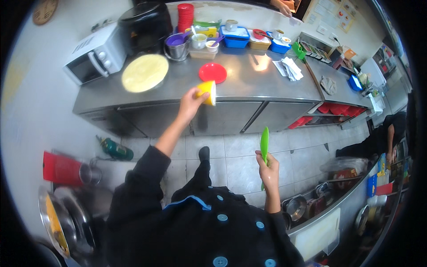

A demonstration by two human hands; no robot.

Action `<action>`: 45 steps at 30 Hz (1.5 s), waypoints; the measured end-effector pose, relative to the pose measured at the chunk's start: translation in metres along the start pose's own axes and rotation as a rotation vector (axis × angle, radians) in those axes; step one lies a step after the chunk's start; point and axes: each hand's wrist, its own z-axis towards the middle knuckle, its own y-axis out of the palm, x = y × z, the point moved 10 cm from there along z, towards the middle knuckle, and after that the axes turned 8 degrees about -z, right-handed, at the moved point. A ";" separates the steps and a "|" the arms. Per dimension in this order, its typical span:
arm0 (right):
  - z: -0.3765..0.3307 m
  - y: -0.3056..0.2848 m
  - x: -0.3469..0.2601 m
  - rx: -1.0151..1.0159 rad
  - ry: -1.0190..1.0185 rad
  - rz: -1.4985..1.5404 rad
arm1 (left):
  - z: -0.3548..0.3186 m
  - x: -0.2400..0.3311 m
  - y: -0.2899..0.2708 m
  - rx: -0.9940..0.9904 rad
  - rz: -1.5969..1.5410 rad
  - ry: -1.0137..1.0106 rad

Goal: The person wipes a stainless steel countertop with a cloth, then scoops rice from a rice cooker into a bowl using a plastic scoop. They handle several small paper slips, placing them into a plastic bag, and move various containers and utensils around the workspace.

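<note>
My left hand (194, 102) is closed around a yellow cup (207, 92), white inside and tipped on its side, near the front edge of the steel counter (249, 91). Just beyond the cup, a flat red plate (212, 73) lies on the counter. My right hand (268, 171) grips a bright green spatula-like utensil (264, 141), its blade pointing up, over the tiled floor and away from the counter. To the left of the plate is a large round pale-yellow disc (145, 73), which looks like a sheet of dough or a crepe.
A white microwave (95, 55) and black cooker (144, 26) stand at the counter's left. Behind the plate are a metal pail (177, 52), stacked red dishes (185, 17) and blue containers (235, 40). White papers (289, 69) lie farther right. A co-worker (387, 133) bends at far right.
</note>
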 end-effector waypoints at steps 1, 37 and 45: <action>0.017 0.002 0.005 0.006 0.046 0.026 | 0.035 0.021 0.010 -0.035 0.186 0.232; 0.464 0.061 0.014 -0.271 0.212 0.646 | 0.265 -0.026 0.054 0.357 0.085 0.179; 0.562 -0.244 -0.100 0.334 -0.250 0.674 | 0.472 0.046 0.365 -0.068 -0.242 0.265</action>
